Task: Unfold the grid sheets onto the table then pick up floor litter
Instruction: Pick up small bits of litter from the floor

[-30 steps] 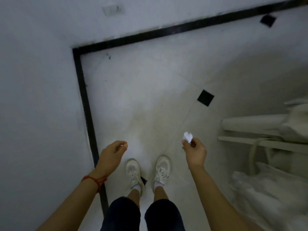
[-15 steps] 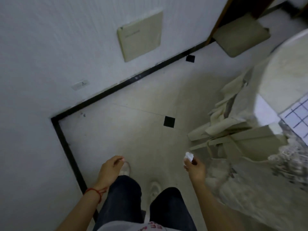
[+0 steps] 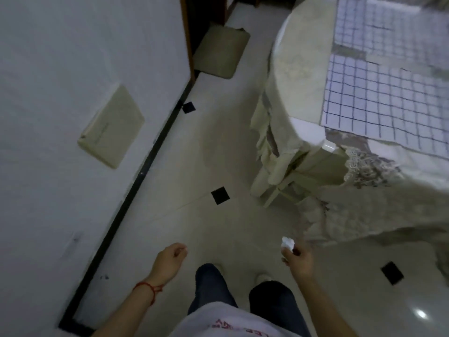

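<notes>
My right hand (image 3: 297,261) pinches a small crumpled white scrap of paper (image 3: 287,243) at its fingertips, held low over the floor beside the table's hanging cloth. My left hand (image 3: 170,260) hangs to the left with fingers loosely curled; whether it holds anything cannot be told. Two white sheets with blue grid lines (image 3: 388,98) lie spread flat on the table (image 3: 298,69) at the upper right, one behind the other.
A pale tiled floor (image 3: 194,227) with small black inset squares runs ahead. A white wall (image 3: 60,93) with a black skirting stands on the left, carrying a beige panel (image 3: 111,126). A doormat (image 3: 222,51) lies by the doorway. A cream cloth-covered chair (image 3: 274,161) is tucked under the table.
The view has swung up and right from the floor corner to the table, bringing the grid sheets into sight. My right hand still pinches the paper scrap; my legs have stepped forward.
</notes>
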